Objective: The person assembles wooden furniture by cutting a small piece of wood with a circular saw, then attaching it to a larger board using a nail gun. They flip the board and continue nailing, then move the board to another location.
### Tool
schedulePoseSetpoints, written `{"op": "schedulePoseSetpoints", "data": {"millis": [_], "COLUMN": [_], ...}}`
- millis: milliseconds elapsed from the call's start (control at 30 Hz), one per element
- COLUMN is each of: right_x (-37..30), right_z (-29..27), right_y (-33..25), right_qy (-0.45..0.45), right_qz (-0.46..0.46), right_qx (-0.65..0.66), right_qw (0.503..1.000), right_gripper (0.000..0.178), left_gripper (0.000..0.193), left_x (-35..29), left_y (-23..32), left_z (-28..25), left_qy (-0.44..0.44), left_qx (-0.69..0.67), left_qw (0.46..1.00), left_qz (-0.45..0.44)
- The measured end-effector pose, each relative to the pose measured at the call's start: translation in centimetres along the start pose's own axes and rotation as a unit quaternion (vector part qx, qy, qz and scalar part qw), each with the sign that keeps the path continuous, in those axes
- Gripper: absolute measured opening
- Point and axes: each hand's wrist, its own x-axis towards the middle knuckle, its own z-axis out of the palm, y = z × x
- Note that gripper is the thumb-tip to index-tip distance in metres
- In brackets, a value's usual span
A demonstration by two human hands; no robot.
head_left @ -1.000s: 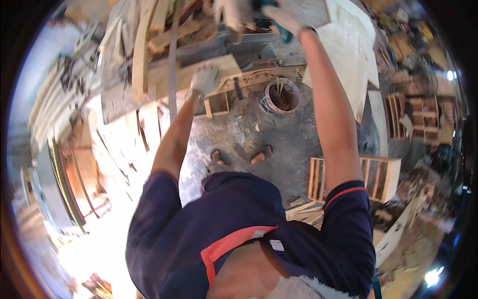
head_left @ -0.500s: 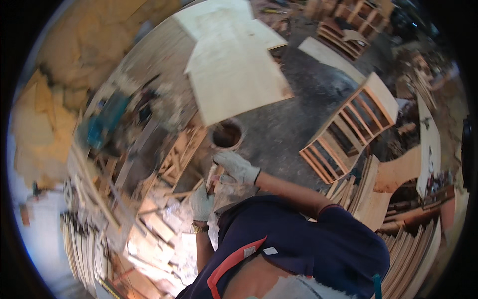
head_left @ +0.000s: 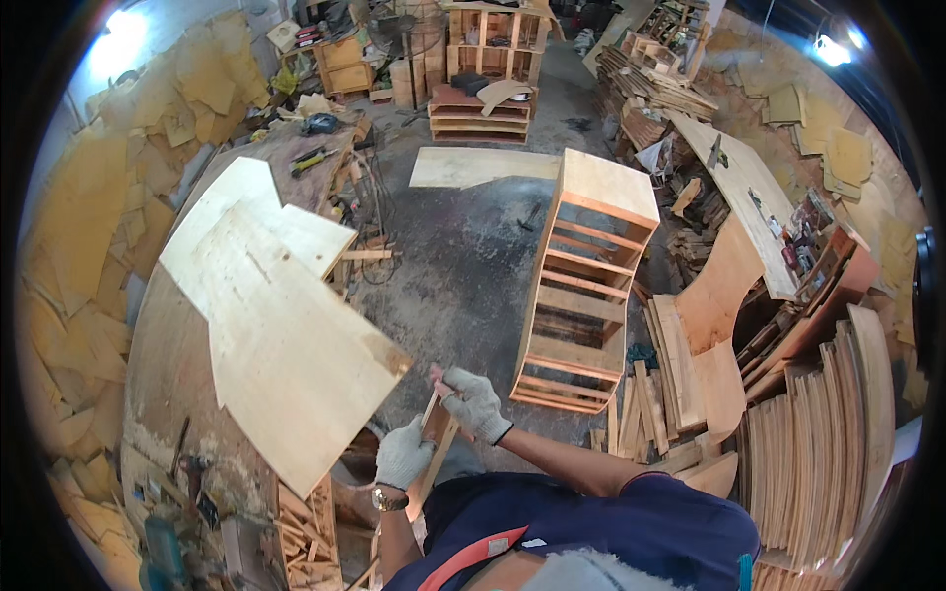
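Both my hands wear grey knitted gloves and are at a short, narrow wooden piece close in front of my body. My left hand, with a watch above its cuff, grips the side of this piece. Curled in at its upper end is my right hand, its fingers closed about the wood. Just left of my hands, a large pale plywood sheet lies on the workbench with its corner jutting out toward them. Under that corner the round rim of a bin shows in part.
A slatted wooden frame stands ahead to the right. Curved boards are stacked at my right. Wood offcuts fill a crate at the lower left. A drawer-like wooden unit stands farther back on the grey floor.
My view has swung right and up, so the plywood sheet now appears lower and farther left, and the far workshop shows. Both hands stay close together at the wooden piece.
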Motion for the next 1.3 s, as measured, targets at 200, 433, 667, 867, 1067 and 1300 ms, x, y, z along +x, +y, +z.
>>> {"op": "schedulePoseSetpoints", "data": {"millis": [200, 433, 667, 867, 1067, 1300], "right_x": [11.3, 25.6, 36.4, 45.6, 54.2, 65.2], "right_z": [-3.7, -6.5, -10.7, -16.2, -19.6, -21.6], "right_y": [4.3, 4.9, 6.9, 12.0, 16.8, 18.9], "right_qy": [-0.067, -0.097, -0.062, -0.267, -0.161, -0.301], "right_qz": [-0.138, -0.250, 0.025, 0.094, 0.322, 0.057], "right_qx": [-0.164, -0.213, -0.031, 0.022, 0.229, 0.061], "right_qw": [0.974, 0.939, 0.997, 0.959, 0.905, 0.950], "right_gripper": [0.010, 0.028, 0.028, 0.022, 0.034, 0.041], "left_gripper": [0.034, 0.040, 0.044, 0.044, 0.040, 0.038], "left_x": [11.6, 27.2, 36.9, 45.0, 55.6, 65.5], "left_y": [-2.0, -1.6, 0.6, 0.6, 2.6, 5.0], "left_z": [-1.8, -6.1, -10.3, -10.6, -12.2, -14.0], "left_qy": [-0.056, -0.066, -0.110, -0.148, -0.156, -0.093], "left_qx": [0.018, 0.035, 0.005, 0.019, 0.044, 0.044], "left_qw": [0.998, 0.997, 0.994, 0.989, 0.986, 0.994], "left_qz": [-0.012, 0.034, 0.005, 0.004, 0.029, -0.030]}}
